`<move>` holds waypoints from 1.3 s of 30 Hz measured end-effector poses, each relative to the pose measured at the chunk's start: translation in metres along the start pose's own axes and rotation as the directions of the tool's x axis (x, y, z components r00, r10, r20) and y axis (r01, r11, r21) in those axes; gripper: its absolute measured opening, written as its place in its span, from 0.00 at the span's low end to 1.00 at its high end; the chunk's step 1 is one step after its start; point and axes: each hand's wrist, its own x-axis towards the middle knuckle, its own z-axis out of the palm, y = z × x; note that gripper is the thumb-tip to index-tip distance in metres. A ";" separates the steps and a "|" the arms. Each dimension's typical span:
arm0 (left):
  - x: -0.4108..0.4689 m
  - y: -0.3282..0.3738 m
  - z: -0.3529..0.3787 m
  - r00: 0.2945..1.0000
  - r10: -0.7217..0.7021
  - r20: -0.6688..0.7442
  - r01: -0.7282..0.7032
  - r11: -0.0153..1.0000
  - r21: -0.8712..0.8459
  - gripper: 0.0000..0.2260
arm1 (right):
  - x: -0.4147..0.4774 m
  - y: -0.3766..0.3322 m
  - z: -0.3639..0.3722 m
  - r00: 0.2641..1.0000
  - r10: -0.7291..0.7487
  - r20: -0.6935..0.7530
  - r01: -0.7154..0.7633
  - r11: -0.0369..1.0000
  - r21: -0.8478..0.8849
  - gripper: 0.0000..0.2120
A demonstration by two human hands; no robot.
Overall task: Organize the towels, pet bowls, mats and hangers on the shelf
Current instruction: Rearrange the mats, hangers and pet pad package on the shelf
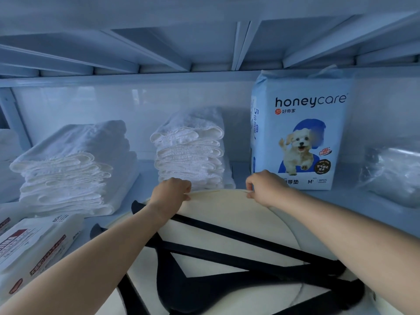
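- fingers curled, my left hand [172, 192] and right hand [264, 186] pinch the far rim of the cream mat [227, 206], just in front of the towel stack [191, 151]
- black hangers [229, 244] lie loose on it; a tilt could slide them off the front edge of the shelf [145, 176]

Smooth painted metal forms the shelf [136, 79] beams, backed by a glossy white wall panel [113, 103]. Two piles of white cloth towels show soft, matt weaves: the left stack [75, 169] finely ribbed, the right stack [191, 151] nubbly and rough at its folded edges. The honeycare pack [302, 133] wears shiny printed plastic film; the clear bag [391, 173] is crinkled plastic. The cream mat [227, 208] looks smooth and matt, the black hangers [238, 244] dull-finished. The wrapped packs [34, 248] have glossy film.
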 end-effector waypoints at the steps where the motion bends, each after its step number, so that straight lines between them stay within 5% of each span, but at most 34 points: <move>1: 0.003 0.003 0.001 1.000 0.013 0.011 -0.013 1.000 0.014 0.04 | 0.000 0.002 -0.001 1.000 0.015 0.008 -0.015 1.000 -0.005 0.06; 9: -0.008 0.005 0.001 0.998 0.057 0.040 -0.056 0.998 -0.040 0.14 | 0.000 0.014 0.022 0.999 0.029 -0.015 -0.029 1.000 0.011 0.08; 17: -0.022 0.001 -0.010 0.999 0.044 0.000 -0.043 0.991 -0.128 0.10 | -0.008 0.023 0.020 0.998 -0.032 0.059 0.032 0.999 -0.010 0.18; 23: -0.028 -0.002 -0.015 0.999 0.041 0.009 -0.039 0.980 -0.194 0.08 | -0.040 -0.008 -0.006 0.975 -0.222 -0.011 0.215 0.929 0.302 0.15; 31: -0.071 0.002 -0.032 0.946 0.299 0.121 -0.233 0.893 -0.384 0.03 | -0.094 -0.040 -0.015 0.919 -0.388 0.068 0.326 0.846 0.422 0.13; 39: -0.103 0.004 -0.034 0.917 0.382 0.113 -0.289 0.833 -0.472 0.04 | -0.116 -0.053 -0.010 0.916 -0.385 0.111 0.283 0.818 0.501 0.15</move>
